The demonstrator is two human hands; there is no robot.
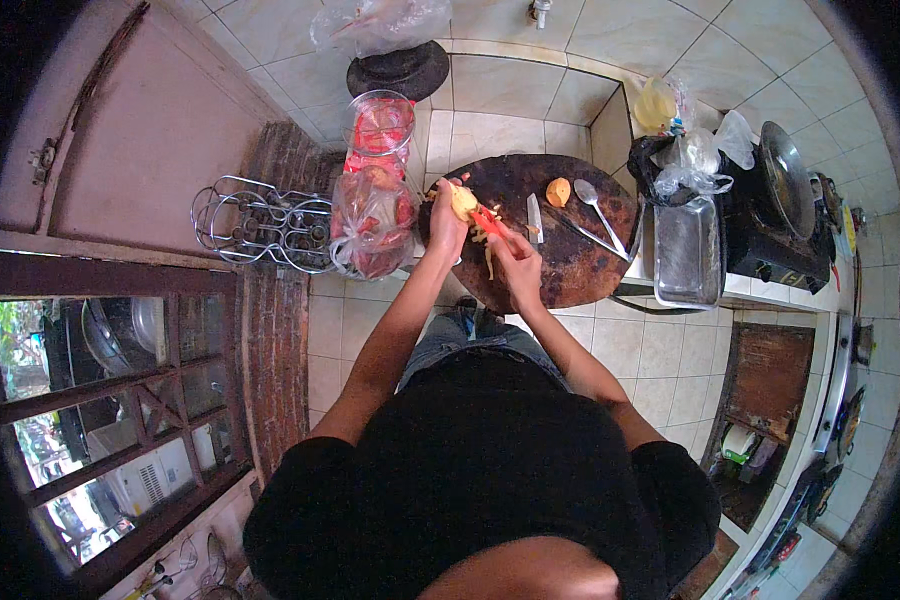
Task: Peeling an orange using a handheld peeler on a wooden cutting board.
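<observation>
My left hand (pixel 445 229) holds a yellow, peeled-looking potato (pixel 463 201) over the left part of a round, dark wooden board (pixel 577 281). In my right hand (pixel 520 264) is a red-handled peeler (pixel 485 220), its head against or very close to the potato; the fingers hide part of it. Thin peelings (pixel 489 261) lie beneath the hands. Right of them on the board are a knife (pixel 535 217) with a pale blade, a second yellow potato (pixel 559 192) and a metal spoon (pixel 600 211). A slim metal utensil (pixel 581 231) lies beside the spoon.
Left of the board stand a knotted clear plastic bag (pixel 375 225) with reddish contents, a wire sieve (pixel 381 124) and a chrome wire rack (pixel 270 225). To the right are a rectangular metal tray (pixel 686 255), plastic bags (pixel 694 161), and a stove (pixel 769 247) bearing a wok (pixel 787 180).
</observation>
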